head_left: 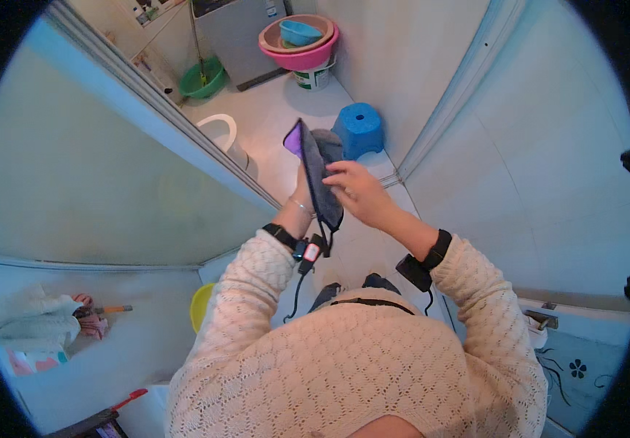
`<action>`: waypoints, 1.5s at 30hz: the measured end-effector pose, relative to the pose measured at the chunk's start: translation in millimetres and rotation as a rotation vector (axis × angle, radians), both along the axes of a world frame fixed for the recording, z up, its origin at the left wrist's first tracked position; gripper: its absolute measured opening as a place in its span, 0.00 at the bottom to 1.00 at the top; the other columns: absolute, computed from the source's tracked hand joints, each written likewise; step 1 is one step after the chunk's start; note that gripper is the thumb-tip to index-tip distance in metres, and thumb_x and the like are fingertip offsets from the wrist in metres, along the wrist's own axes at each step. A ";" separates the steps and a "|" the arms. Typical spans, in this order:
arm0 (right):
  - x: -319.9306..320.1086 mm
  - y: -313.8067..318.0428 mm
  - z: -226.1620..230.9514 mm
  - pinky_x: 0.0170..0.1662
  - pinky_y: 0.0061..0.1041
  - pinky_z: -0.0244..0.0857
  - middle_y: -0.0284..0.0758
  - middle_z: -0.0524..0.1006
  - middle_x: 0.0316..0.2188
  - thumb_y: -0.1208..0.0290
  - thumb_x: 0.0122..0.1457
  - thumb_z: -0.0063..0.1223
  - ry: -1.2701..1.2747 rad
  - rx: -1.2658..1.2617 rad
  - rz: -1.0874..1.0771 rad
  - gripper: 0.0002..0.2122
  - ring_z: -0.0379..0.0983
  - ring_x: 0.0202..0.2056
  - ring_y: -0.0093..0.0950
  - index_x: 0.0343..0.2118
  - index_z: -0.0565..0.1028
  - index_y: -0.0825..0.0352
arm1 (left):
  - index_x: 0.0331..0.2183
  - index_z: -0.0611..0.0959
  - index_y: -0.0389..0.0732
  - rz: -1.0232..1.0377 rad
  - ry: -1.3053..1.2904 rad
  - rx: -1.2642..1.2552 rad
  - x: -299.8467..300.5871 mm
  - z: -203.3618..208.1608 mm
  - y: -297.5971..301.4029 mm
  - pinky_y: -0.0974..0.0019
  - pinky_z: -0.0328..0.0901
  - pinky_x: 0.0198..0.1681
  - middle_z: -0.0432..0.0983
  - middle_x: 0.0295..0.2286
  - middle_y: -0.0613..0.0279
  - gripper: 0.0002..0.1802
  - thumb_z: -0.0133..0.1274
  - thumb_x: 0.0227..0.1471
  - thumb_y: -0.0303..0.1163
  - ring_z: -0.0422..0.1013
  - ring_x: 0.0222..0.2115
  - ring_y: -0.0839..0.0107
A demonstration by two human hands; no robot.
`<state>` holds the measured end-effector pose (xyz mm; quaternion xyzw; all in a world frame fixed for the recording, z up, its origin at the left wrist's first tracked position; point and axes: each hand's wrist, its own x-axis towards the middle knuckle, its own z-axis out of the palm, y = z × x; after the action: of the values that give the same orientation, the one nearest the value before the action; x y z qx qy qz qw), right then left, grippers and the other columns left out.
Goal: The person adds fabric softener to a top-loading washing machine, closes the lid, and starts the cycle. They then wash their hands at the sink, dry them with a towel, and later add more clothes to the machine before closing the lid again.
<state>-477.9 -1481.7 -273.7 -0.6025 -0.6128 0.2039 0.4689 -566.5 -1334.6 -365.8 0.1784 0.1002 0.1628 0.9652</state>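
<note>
You are partway through handling the grey cloth, which you hold up at chest height over the bathroom floor, in front of the blue stool. It hangs edge-on to the camera, with a strip of purple showing at its top left corner, so it looks like you are folding it or turning it over between your hands.

Your left hand is mostly hidden behind the cloth; only the wrist with its thin bracelet shows, so I cannot tell how its grip is set, though it seems to support the cloth from the back. Your right hand lies on the near face of the cloth, fingers bent and pressed against the fabric, thumb side up, the grip partly closed on the cloth's edge rather than wrapped round it.

Both forearms rise from the lower edge and meet in the middle, elbows out, wrists bent inward, each with a black wristband.

As I judge it, the next move calls for your right fingers to pinch a free edge firmly while the left hand keeps the cloth taut, so it does not sag or slip toward the floor.
</note>
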 end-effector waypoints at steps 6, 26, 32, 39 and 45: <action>-18.6 12.0 0.1 0.48 0.32 0.65 0.36 0.72 0.41 0.61 0.64 0.41 1.548 -0.088 -0.365 0.16 0.70 0.42 0.32 0.48 0.67 0.66 | 0.51 0.71 0.36 0.116 0.309 0.426 24.4 82.1 -55.8 0.68 0.64 0.48 0.73 0.42 0.59 0.26 0.49 0.56 0.43 0.70 0.41 0.70; -2.9 29.0 17.9 0.63 0.41 0.46 0.45 0.58 0.59 0.75 0.52 0.44 -0.458 0.155 -0.379 0.25 0.49 0.62 0.46 0.56 0.64 0.67 | 0.49 0.71 0.44 0.364 0.427 0.343 3.3 132.2 -60.1 0.63 0.61 0.52 0.71 0.45 0.60 0.30 0.32 0.61 0.57 0.66 0.46 0.66; -33.8 22.6 40.0 0.62 0.44 0.45 0.48 0.65 0.55 0.73 0.48 0.44 -0.928 0.307 -0.161 0.19 0.53 0.61 0.43 0.43 0.73 0.77 | 0.48 0.72 0.45 0.439 0.239 0.316 -18.6 79.8 -13.3 0.67 0.68 0.42 0.73 0.40 0.62 0.25 0.36 0.61 0.53 0.71 0.40 0.69; -15.0 -8.5 32.1 0.60 0.30 0.51 0.37 0.57 0.61 0.70 0.58 0.53 0.552 -0.008 -0.139 0.28 0.53 0.61 0.32 0.60 0.57 0.65 | 0.40 0.74 0.38 0.075 -0.139 0.204 -28.0 154.5 1.4 0.76 0.57 0.21 0.63 0.20 0.74 0.29 0.37 0.59 0.56 0.61 0.19 0.80; -18.3 13.8 56.9 0.47 0.25 0.61 0.33 0.72 0.40 0.63 0.56 0.56 1.047 0.199 -0.231 0.19 0.67 0.41 0.23 0.47 0.68 0.68 | 0.51 0.68 0.35 0.356 0.396 0.950 0.3 132.0 -70.9 0.66 0.63 0.48 0.71 0.45 0.53 0.20 0.40 0.62 0.37 0.68 0.45 0.65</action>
<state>-496.2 -1467.9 -216.8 -0.4365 -0.2434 0.3649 0.7855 -566.3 -1405.5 -233.8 0.6024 0.2242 0.3143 0.6986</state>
